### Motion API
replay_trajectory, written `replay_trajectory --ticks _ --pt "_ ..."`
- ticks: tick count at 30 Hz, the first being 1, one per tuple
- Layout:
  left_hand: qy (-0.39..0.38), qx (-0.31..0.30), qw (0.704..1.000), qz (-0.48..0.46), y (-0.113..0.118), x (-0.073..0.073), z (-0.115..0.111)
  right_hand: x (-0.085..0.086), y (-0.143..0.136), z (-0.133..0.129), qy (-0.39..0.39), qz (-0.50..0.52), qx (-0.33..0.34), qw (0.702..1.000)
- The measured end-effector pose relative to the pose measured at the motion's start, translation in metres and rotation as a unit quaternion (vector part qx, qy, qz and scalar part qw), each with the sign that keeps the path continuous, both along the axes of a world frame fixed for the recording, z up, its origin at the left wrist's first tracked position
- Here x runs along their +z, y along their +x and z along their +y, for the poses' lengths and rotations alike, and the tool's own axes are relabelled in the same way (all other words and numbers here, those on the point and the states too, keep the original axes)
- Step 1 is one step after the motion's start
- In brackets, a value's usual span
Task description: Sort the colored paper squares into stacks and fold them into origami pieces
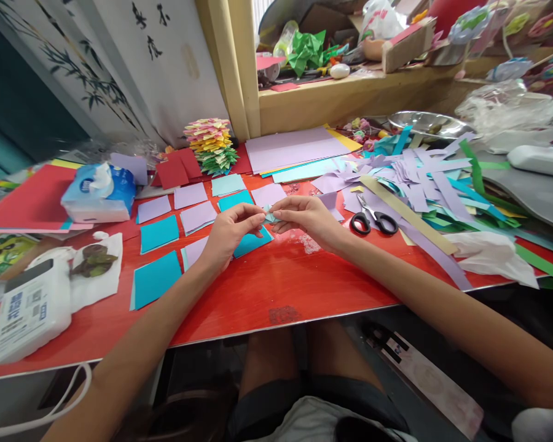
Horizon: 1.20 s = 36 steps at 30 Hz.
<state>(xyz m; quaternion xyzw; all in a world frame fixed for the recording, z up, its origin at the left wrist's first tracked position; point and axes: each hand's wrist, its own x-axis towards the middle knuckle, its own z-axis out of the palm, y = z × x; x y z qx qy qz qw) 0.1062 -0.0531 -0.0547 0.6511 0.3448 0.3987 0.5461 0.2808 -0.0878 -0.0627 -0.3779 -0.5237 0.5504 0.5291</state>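
My left hand (239, 230) and my right hand (306, 220) meet above the red table (258, 294), fingertips pinched on a small light blue folded paper (270, 216) between them. Fingers hide much of this piece. Beneath and behind the hands lie stacks of square paper: a blue square (253, 244), a lilac square (268, 195) and a pale blue square (228, 184). More blue squares (159, 233) and lilac squares (198, 216) are laid out to the left. Black-handled scissors (373, 218) rest right of my right hand.
Paper strips (433, 178) are heaped at the right, with a crumpled tissue (493, 252). A tissue pack (99, 191) and a white box (32, 310) stand at the left. At the back are a folded-paper stack (211, 146), large lilac sheets (295, 149) and a metal bowl (431, 124).
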Motion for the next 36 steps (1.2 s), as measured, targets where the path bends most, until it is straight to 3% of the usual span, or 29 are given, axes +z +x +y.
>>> replay_trajectory --ticks 10,17,24,28,36 --pt "0.007 -0.009 1.000 0.020 0.0002 0.0000 0.0001 0.0061 -0.0032 -0.0057 0.041 -0.071 -0.004 0.997" --pt "0.046 -0.001 0.999 0.026 0.0003 -0.0007 0.0007 0.0036 -0.0022 -0.0020 -0.017 -0.078 -0.002 0.997" --pt "0.063 -0.021 0.990 0.127 -0.0009 0.0036 0.0015 0.0007 -0.0029 -0.0041 0.023 -0.142 -0.011 0.990" --pt "0.052 -0.033 0.994 0.089 -0.0014 0.0049 -0.0004 -0.0006 -0.0025 -0.0018 0.018 -0.095 -0.031 0.995" --pt "0.028 -0.042 0.998 0.041 0.0013 0.0045 -0.0051 0.0026 0.0001 0.0011 -0.047 -0.045 -0.005 0.998"
